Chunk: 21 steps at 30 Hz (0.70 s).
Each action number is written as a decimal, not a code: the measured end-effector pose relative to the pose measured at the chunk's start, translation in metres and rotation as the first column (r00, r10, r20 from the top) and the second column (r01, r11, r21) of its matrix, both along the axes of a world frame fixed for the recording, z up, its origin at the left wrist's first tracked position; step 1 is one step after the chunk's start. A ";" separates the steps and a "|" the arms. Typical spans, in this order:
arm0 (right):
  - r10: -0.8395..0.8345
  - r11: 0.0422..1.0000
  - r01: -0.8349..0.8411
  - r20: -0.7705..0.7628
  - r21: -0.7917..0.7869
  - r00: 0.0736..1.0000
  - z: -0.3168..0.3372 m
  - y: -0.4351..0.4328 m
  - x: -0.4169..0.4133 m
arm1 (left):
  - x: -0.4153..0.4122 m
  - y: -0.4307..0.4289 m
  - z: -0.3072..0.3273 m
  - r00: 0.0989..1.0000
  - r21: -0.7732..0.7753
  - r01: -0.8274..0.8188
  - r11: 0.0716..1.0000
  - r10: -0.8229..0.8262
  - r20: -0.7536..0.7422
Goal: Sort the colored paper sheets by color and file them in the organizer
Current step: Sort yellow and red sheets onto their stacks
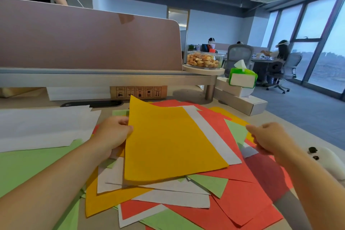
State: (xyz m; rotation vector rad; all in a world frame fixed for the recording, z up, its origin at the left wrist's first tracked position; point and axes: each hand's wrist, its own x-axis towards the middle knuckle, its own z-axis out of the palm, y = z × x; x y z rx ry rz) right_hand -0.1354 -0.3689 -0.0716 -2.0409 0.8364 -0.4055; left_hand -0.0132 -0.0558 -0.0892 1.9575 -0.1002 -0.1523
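Observation:
A mixed heap of paper sheets [239, 198] in red, green, white and yellow covers the desk in front of me. My left hand [112, 134] pinches the left edge of a yellow sheet [168, 144] and lifts that side off the heap. My right hand [268, 138] hovers over the right side of the heap, fingers loosely curled, with nothing visibly held. White sheets [44, 127] lie stacked at the left, and green sheets [28, 166] lie below them. No organizer is visible.
A pink desk divider [89, 41] and a grey rail [104, 78] close off the back. A bowl of nuts [204, 59], a tissue pack [242, 78] and white boxes [242, 101] stand at the right rear. A white object [328, 160] lies near my right forearm. People sit beyond.

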 end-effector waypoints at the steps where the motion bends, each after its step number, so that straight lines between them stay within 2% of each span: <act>1: -0.042 0.999 0.044 0.079 -0.019 0.996 -0.006 -0.003 0.007 | 0.000 -0.002 -0.001 0.995 0.102 0.027 0.994 -0.037 0.090; 3: 0.034 0.999 -0.037 0.105 0.025 0.994 -0.019 -0.002 0.016 | -0.003 -0.005 -0.002 0.961 0.302 0.078 0.950 -0.153 0.233; 6: 0.196 0.973 -0.203 0.075 0.111 0.978 -0.022 0.009 0.020 | -0.007 -0.012 -0.007 0.908 0.473 0.193 0.859 -0.339 0.246; 7: 0.218 0.950 -0.233 0.093 0.208 0.971 -0.021 0.012 0.021 | -0.009 -0.013 -0.008 0.896 0.517 0.211 0.829 -0.375 0.236; 10: 0.144 0.790 -0.227 0.188 0.569 0.971 -0.016 0.014 0.021 | -0.014 -0.016 -0.010 0.867 0.542 0.244 0.804 -0.431 0.249; 12: 0.079 0.715 -0.181 0.179 0.675 0.981 -0.012 0.012 0.018 | -0.015 -0.017 -0.011 0.860 0.503 0.272 0.821 -0.441 0.255; 16: 0.200 0.726 -0.174 0.037 0.665 0.979 -0.010 0.017 0.012 | -0.014 -0.018 -0.012 0.880 0.445 0.243 0.862 -0.389 0.272; 19: 0.254 0.870 -0.156 -0.153 0.468 0.955 -0.013 0.020 0.013 | -0.017 -0.021 -0.012 0.882 0.387 0.240 0.890 -0.366 0.296; 21: 0.223 0.941 -0.154 -0.209 0.302 0.952 -0.014 0.021 0.013 | -0.017 -0.022 -0.013 0.889 0.347 0.204 0.916 -0.321 0.326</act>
